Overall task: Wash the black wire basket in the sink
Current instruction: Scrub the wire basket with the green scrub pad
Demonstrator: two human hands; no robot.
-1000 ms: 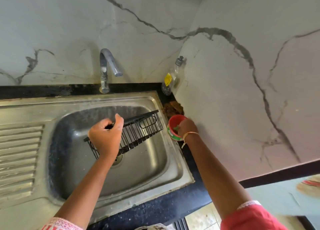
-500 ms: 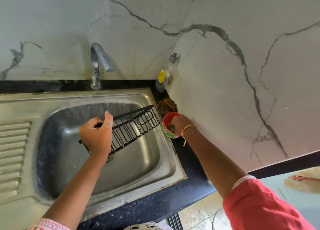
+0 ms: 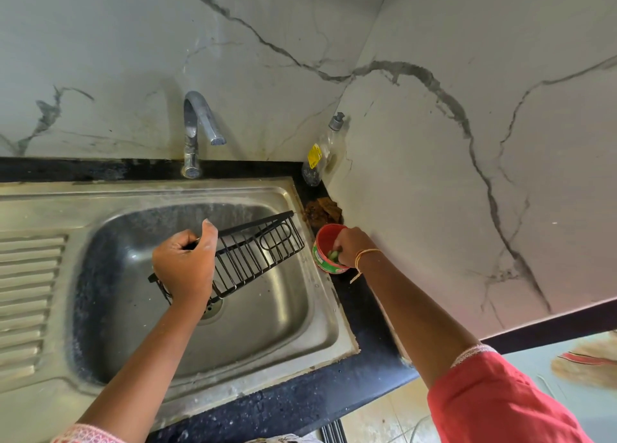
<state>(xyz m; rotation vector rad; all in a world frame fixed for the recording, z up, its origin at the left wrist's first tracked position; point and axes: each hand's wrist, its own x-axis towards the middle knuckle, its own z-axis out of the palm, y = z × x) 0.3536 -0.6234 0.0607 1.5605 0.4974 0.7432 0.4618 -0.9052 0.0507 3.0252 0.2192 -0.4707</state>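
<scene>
Nearest, the left hand (image 3: 185, 269) has its fingers curled round the top rail of the black wire basket (image 3: 253, 259), holding it tilted above the bowl of the steel sink (image 3: 300, 312), over the drain (image 3: 210, 310). Just past the sink's right rim, the right hand (image 3: 352, 247) dips into a small red tub (image 3: 325, 254) on the black counter (image 3: 360, 312), fingertips pinching something green, perhaps a scrub pad. Behind it lies a brown clump (image 3: 322, 210), then a clear dispenser bottle (image 3: 322, 152) in the corner. The tap (image 3: 197, 132) stands at the marble wall.

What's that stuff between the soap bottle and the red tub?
A brown crumpled clump lies on the black counter between the soap bottle and red tub, seen in the head view.
</scene>
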